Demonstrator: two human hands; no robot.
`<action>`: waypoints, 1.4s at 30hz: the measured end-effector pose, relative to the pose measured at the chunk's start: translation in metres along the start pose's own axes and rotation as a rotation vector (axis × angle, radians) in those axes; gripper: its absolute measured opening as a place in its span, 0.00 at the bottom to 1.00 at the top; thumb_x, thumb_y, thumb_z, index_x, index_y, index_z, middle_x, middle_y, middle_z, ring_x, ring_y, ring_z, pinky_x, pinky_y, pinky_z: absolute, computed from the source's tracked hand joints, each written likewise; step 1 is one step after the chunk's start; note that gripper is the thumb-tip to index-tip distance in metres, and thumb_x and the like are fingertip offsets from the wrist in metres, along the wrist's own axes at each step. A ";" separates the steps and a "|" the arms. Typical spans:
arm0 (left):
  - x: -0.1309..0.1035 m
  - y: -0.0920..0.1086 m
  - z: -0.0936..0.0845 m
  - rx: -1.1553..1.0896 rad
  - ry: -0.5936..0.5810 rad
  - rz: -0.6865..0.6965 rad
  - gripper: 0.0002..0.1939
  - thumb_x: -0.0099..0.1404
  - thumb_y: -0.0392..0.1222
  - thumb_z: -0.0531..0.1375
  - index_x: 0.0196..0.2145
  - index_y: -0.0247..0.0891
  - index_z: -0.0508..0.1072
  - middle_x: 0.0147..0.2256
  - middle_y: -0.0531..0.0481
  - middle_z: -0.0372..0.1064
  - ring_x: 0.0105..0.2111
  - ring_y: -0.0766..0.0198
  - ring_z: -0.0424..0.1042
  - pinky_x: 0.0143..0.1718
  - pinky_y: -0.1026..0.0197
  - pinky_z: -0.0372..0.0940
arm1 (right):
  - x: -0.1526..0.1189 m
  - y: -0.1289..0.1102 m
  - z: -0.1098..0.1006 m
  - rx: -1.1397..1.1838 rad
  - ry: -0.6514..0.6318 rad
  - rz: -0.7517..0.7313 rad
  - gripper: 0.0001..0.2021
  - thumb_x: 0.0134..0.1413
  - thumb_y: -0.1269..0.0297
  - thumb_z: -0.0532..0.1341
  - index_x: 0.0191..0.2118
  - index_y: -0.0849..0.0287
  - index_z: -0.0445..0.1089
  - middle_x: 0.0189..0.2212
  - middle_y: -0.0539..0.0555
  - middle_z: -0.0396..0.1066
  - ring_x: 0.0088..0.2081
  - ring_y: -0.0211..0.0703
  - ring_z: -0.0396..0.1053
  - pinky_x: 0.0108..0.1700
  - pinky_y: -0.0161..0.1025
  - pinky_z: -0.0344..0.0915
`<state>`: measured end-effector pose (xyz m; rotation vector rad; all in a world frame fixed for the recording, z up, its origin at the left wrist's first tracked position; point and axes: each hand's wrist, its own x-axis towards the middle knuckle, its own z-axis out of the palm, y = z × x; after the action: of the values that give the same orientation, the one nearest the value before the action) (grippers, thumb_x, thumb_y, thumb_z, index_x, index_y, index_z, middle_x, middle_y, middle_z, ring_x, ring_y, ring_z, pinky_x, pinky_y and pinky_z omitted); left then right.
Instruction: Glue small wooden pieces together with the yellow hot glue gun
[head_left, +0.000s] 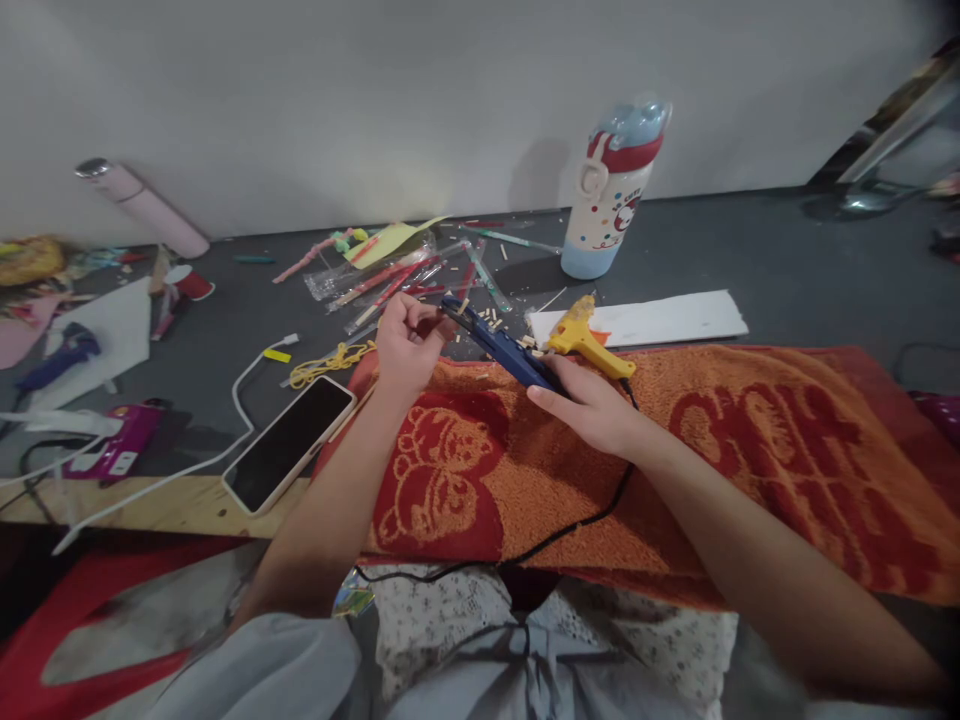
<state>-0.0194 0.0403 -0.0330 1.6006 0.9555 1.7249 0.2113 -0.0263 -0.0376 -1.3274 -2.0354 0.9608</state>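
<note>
My right hand (592, 405) is wrapped round the near end of a long dark-blue tool (504, 350) with small marks along its side; its exact kind is unclear. The tool points up and left over the towel's far edge. At its far end, my left hand (411, 345) has thumb and fingers pinched together; what they grip is hidden. A small pale wooden piece (463, 308) shows at that end of the tool. More small wooden bits (491, 322) lie scattered on the table behind it. Beside my right hand rests a yellow glue gun (581, 335).
An orange-red towel (570, 480) covers the front edge, crossed by a black cable (555, 545). A phone (289, 445) lies left, near a white cable (238, 390) and a purple power strip (124, 440). Behind stand a cartoon bottle (611, 200) and wrapped sticks (390, 285).
</note>
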 end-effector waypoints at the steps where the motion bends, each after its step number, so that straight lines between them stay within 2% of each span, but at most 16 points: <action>1: 0.000 0.001 0.000 -0.002 -0.004 -0.004 0.25 0.50 0.39 0.69 0.25 0.41 0.51 0.21 0.60 0.61 0.20 0.75 0.63 0.21 0.70 0.59 | 0.000 0.000 0.000 0.003 -0.001 0.002 0.26 0.59 0.44 0.51 0.50 0.61 0.65 0.47 0.65 0.73 0.47 0.59 0.71 0.50 0.54 0.65; 12: -0.001 0.002 0.001 0.004 -0.033 -0.040 0.26 0.50 0.41 0.69 0.25 0.41 0.50 0.21 0.61 0.58 0.20 0.75 0.62 0.21 0.70 0.61 | 0.001 0.000 0.000 0.052 -0.024 0.014 0.26 0.59 0.45 0.52 0.53 0.62 0.64 0.49 0.64 0.72 0.50 0.58 0.70 0.54 0.53 0.63; 22: -0.001 -0.001 0.000 -0.009 -0.061 -0.042 0.24 0.52 0.39 0.67 0.26 0.42 0.51 0.22 0.60 0.57 0.20 0.74 0.62 0.22 0.68 0.62 | 0.003 0.005 0.004 0.103 0.015 0.038 0.23 0.59 0.47 0.54 0.50 0.60 0.66 0.48 0.62 0.74 0.49 0.56 0.70 0.52 0.51 0.63; 27: -0.001 -0.006 0.000 0.059 -0.074 -0.114 0.17 0.55 0.44 0.67 0.31 0.41 0.60 0.23 0.58 0.61 0.21 0.71 0.64 0.22 0.66 0.62 | 0.003 0.002 0.002 0.041 0.046 0.086 0.20 0.58 0.46 0.53 0.43 0.59 0.66 0.40 0.61 0.74 0.43 0.54 0.71 0.46 0.49 0.64; 30: -0.002 -0.006 -0.001 0.199 -0.140 -0.171 0.10 0.60 0.47 0.63 0.33 0.39 0.67 0.23 0.54 0.66 0.22 0.68 0.66 0.24 0.64 0.64 | 0.004 -0.001 0.002 -0.012 0.082 0.115 0.19 0.57 0.47 0.53 0.42 0.58 0.66 0.39 0.61 0.74 0.42 0.55 0.71 0.44 0.49 0.64; 34: -0.005 -0.004 -0.002 0.382 -0.172 -0.176 0.08 0.61 0.41 0.59 0.26 0.37 0.72 0.22 0.53 0.70 0.23 0.67 0.69 0.26 0.63 0.65 | 0.004 -0.004 0.002 -0.076 0.094 0.120 0.19 0.58 0.49 0.52 0.44 0.59 0.66 0.40 0.62 0.74 0.43 0.57 0.71 0.43 0.49 0.65; 38: -0.007 -0.003 -0.003 0.371 -0.146 -0.149 0.07 0.59 0.38 0.57 0.26 0.37 0.75 0.22 0.52 0.72 0.23 0.65 0.71 0.28 0.62 0.67 | 0.003 -0.005 0.003 -0.079 0.081 0.087 0.19 0.59 0.49 0.51 0.44 0.59 0.65 0.41 0.63 0.74 0.43 0.57 0.72 0.44 0.49 0.65; 42: -0.006 0.000 -0.004 0.407 -0.160 -0.081 0.07 0.57 0.35 0.58 0.25 0.37 0.76 0.21 0.51 0.72 0.21 0.66 0.69 0.26 0.64 0.65 | 0.002 -0.002 0.004 -0.078 0.070 0.062 0.19 0.61 0.48 0.50 0.45 0.59 0.65 0.42 0.63 0.75 0.43 0.57 0.72 0.45 0.50 0.66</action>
<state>-0.0226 0.0351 -0.0364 1.8897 1.3315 1.3825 0.2065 -0.0264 -0.0384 -1.4518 -2.0074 0.8573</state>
